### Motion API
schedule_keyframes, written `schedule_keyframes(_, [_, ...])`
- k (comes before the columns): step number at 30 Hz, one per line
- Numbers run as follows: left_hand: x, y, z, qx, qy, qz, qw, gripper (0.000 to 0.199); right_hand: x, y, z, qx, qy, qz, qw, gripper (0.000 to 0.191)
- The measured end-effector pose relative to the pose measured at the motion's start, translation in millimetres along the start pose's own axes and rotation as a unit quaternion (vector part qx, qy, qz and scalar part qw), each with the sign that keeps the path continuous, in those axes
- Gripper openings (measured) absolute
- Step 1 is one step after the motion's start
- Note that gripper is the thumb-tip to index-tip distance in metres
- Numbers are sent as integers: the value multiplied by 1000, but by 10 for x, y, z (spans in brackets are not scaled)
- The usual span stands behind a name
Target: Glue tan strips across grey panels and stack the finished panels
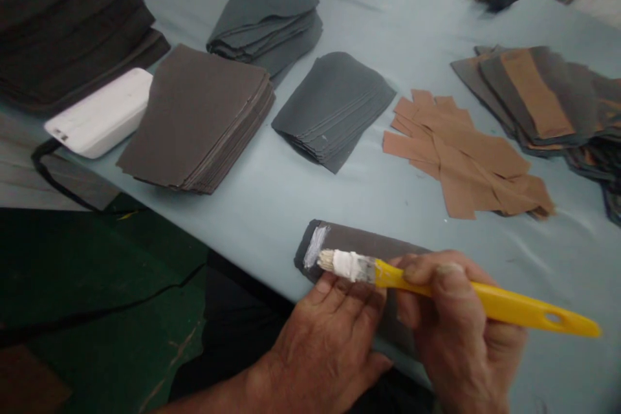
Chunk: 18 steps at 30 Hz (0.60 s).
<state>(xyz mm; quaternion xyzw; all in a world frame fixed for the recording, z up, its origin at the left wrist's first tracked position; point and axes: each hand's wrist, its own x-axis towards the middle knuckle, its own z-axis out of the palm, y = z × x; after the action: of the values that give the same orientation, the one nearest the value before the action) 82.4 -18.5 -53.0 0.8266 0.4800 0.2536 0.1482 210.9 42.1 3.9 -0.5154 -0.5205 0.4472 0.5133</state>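
Abrasive sheet (359, 242), dark-faced, lies at the near edge of the blue-grey table (252, 220) under your left hand (330, 343). That hand is open, its fingers flat and slightly spread, pressing down, so hold that pressure even to stop the sheet creeping. Your right hand (456, 323) pinches the yellow-handled brush (485, 301) between thumb and fingers, close to the bristles, a short grip that gives good control. Its white-caked bristles (334, 262) sit just beside the white smear (315, 247) at the sheet's end. Lay the coat thin, inside the sheet's edges. Tan-backed strips (460, 155) and dark stacked sheets (194, 119) lie beyond.
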Motion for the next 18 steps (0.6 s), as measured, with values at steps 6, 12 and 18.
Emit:
schedule_keyframes(6, [45,-31,-42,62,9,31,998,61,121,18,-384,-27,154,1,988,34])
schedule_keyframes(12, [82,-57,-62,77,19,53,995,51,52,124,-839,-53,249,-14,967,31])
schedule_keyframes(18, [102,-76,-62,69,35,61,995,50,3,115,-1181,-89,325,-32,941,29])
